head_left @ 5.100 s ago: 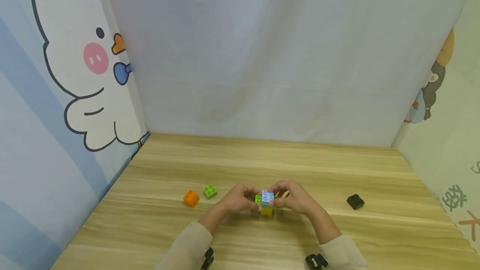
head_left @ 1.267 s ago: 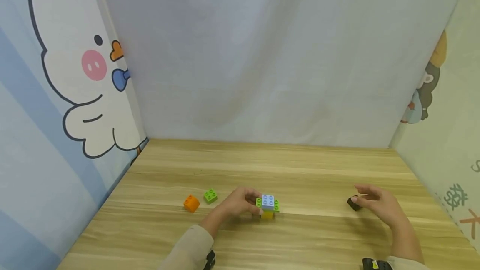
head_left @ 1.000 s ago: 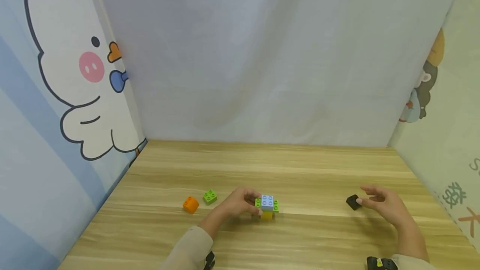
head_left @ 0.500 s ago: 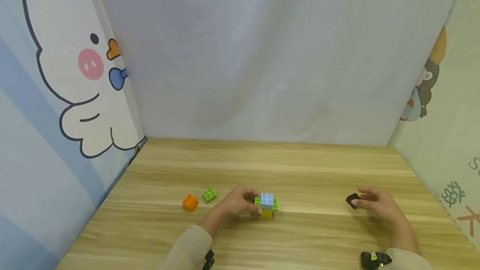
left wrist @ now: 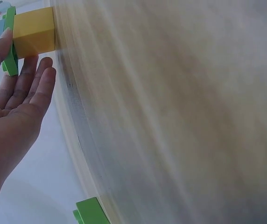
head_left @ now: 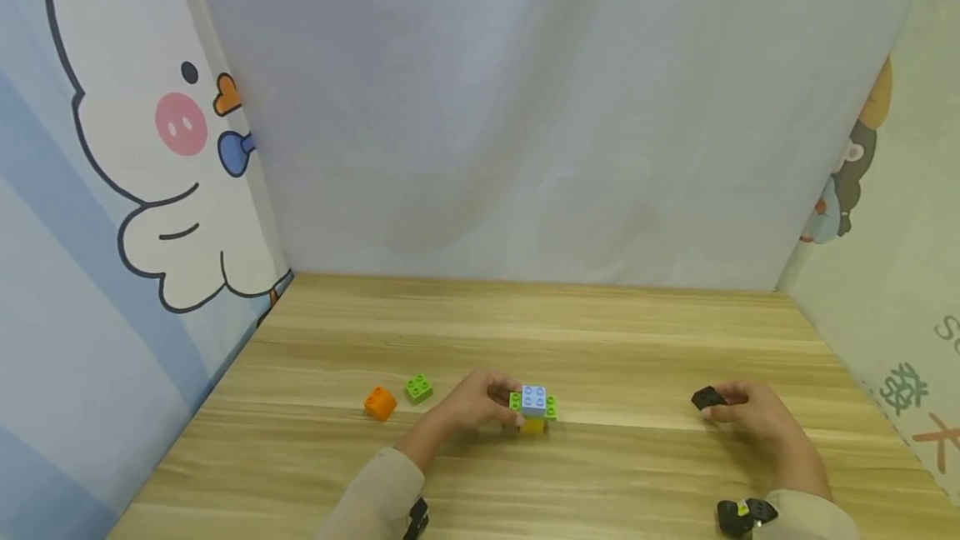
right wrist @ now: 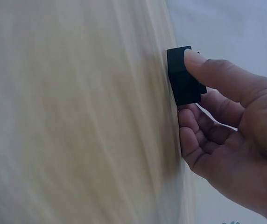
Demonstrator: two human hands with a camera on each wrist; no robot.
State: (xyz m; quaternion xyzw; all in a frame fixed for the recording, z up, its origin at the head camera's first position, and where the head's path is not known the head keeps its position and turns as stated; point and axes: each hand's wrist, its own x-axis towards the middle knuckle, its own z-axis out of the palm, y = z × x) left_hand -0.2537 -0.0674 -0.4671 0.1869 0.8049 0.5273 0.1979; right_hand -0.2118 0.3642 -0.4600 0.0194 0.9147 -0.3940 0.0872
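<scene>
In the middle of the table stands a small stack of toy building bricks: a yellow brick (left wrist: pixel 34 31) at the bottom, a flat green brick (head_left: pixel 552 408) across it and a light blue brick (head_left: pixel 534 400) on top. My left hand (head_left: pixel 474 403) holds the stack from its left side, thumb at the edge of the green layer and fingers behind. Far to the right, my right hand (head_left: pixel 759 417) pinches a black brick (head_left: pixel 707 397) between thumb and fingers. The right wrist view shows the thumb on that black brick (right wrist: pixel 182 88), its studs toward the palm, right at the tabletop.
Left of the stack lie a loose green brick (head_left: pixel 419 389) and an orange brick (head_left: pixel 380 404) with a curved side. The wooden table (head_left: pixel 600 340) ends at a pale curtain (head_left: pixel 525 148) behind, with printed cloth walls on both sides.
My right hand has left the stack and gone right to the black brick. Over the last half second its fingers have closed on the brick and turned it. The left hand stays at the stack.
</scene>
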